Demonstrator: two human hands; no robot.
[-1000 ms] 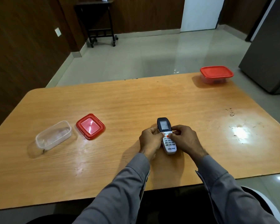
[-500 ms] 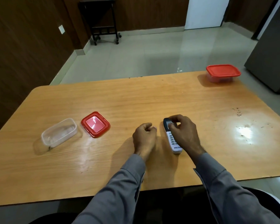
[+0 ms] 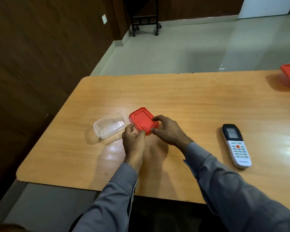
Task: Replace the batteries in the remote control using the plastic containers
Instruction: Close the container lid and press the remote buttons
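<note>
Gripping red lid [image 3: 142, 120] with both hands [image 3: 134, 139] [image 3: 168, 131], fingers pinching its edges | remote [image 3: 236, 145] released, right of lid | clear tub [image 3: 109, 126] beside lid | resealing likely next

Wooden worktop [image 3: 191, 101], glossy, with light glare. Beyond it, pale tiled floor [image 3: 182, 52]. Dark wood-panelled wall [image 3: 40, 47] left of worktop; black wheeled stand [image 3: 145, 22] against far wall.
</note>
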